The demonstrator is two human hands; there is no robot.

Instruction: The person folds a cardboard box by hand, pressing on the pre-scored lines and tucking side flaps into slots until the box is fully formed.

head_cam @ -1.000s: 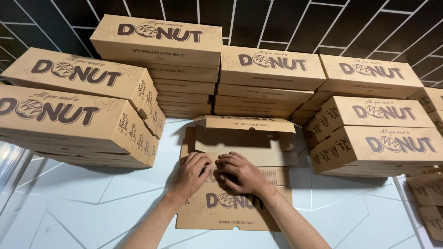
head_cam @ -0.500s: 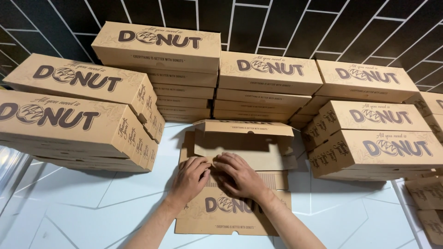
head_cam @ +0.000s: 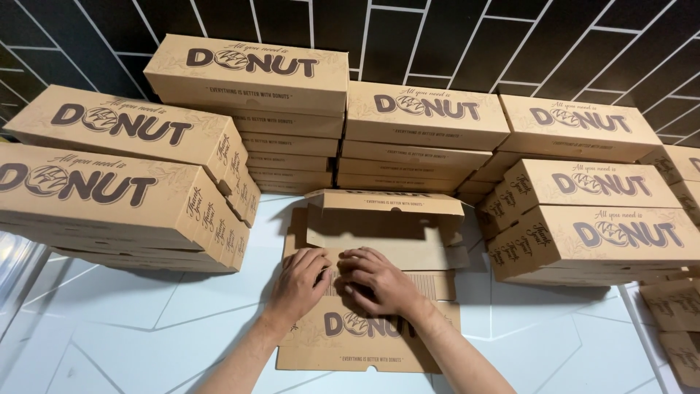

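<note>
A flat, partly folded brown cardboard box (head_cam: 364, 343) lies on the white counter (head_cam: 131, 328) in front of me, its far flap (head_cam: 386, 204) standing up. My left hand (head_cam: 300, 281) and my right hand (head_cam: 375, 279) press side by side on the box's middle panel, fingers bent along a fold line. Both hands rest on the cardboard, thumbs nearly touching.
Stacks of assembled brown printed boxes surround the work spot: two large ones at the left (head_cam: 109, 197), a tall stack behind (head_cam: 284, 117), more behind and at the right (head_cam: 590, 226). Black tiled wall (head_cam: 452, 44) rises behind. More boxes sit at the far right edge (head_cam: 674, 321).
The hands have stayed on the box's middle panel, shifting only slightly; the view has barely moved.
</note>
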